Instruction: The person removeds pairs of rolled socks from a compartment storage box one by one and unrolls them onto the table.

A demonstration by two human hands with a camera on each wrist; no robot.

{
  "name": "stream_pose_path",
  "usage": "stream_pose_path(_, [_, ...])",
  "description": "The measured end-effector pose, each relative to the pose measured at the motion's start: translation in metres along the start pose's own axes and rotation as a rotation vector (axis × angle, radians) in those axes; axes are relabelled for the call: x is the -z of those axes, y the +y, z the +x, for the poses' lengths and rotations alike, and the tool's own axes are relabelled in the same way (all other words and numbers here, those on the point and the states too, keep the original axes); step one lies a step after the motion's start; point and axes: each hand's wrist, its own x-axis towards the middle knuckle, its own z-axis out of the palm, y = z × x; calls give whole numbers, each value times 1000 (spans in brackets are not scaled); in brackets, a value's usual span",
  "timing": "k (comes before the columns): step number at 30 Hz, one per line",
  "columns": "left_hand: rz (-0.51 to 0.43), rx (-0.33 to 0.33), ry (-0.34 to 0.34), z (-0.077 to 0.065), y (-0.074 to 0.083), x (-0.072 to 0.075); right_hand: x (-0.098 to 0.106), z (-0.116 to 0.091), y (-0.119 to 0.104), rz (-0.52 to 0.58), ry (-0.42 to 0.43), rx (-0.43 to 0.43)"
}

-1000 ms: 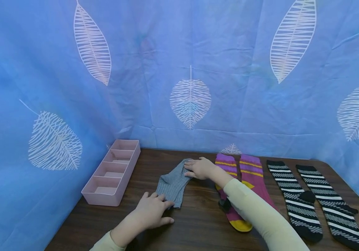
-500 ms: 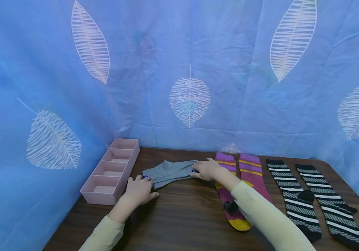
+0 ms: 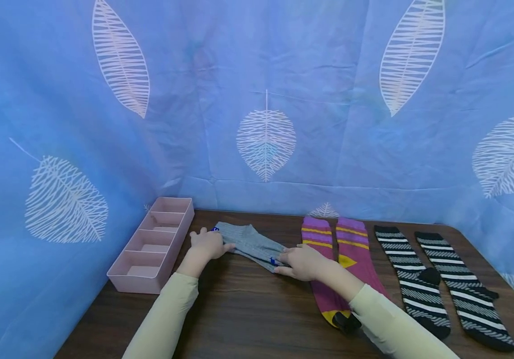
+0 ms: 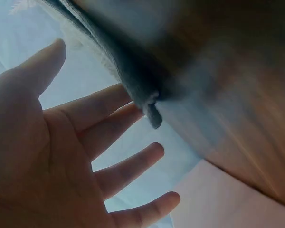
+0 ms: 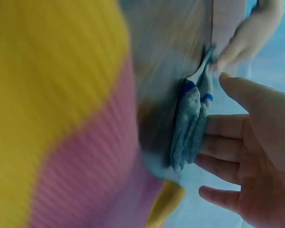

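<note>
A pair of grey ankle socks (image 3: pixel 250 242) with small blue marks lies one on the other, slanting on the brown table. At their far left end, my left hand (image 3: pixel 207 244) touches the edge with extended fingers; the left wrist view shows its thumb (image 4: pixel 50 61) apart from the cloth. My right hand (image 3: pixel 303 262) touches the near right end. Its fingers (image 5: pixel 223 147) run straight behind the fabric in the right wrist view, and the thumb stands away. Just right of that hand lies a pair of purple socks (image 3: pixel 359 244) with yellow stripes, partly covered by the right forearm.
A pink box (image 3: pixel 167 259) with several compartments stands at the left of the table (image 3: pixel 239 319). Two black-and-white striped socks (image 3: pixel 418 284) (image 3: pixel 467 289) lie flat at the right. A blue leaf-patterned cloth (image 3: pixel 310 124) hangs behind.
Both hands have turned the grey socks clockwise on the table. The left hand has moved away from me to their far end, while the right has come nearer. The view has shifted slightly.
</note>
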Motion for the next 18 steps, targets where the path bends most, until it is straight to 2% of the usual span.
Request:
stream_pose_path(5, [7, -5, -8, 23, 17, 2, -1, -12, -15, -5, 14, 19])
stream_pose_path(11, [57, -41, 21, 41, 43, 1, -4, -24, -31, -3, 39, 61])
stream_pose_path(15, [99, -100, 21, 49, 59, 0, -7, -31, -40, -9, 51, 91])
stream_pose_path(18, [116, -169, 19, 52, 67, 0, -8, -37, -46, 9, 66, 109])
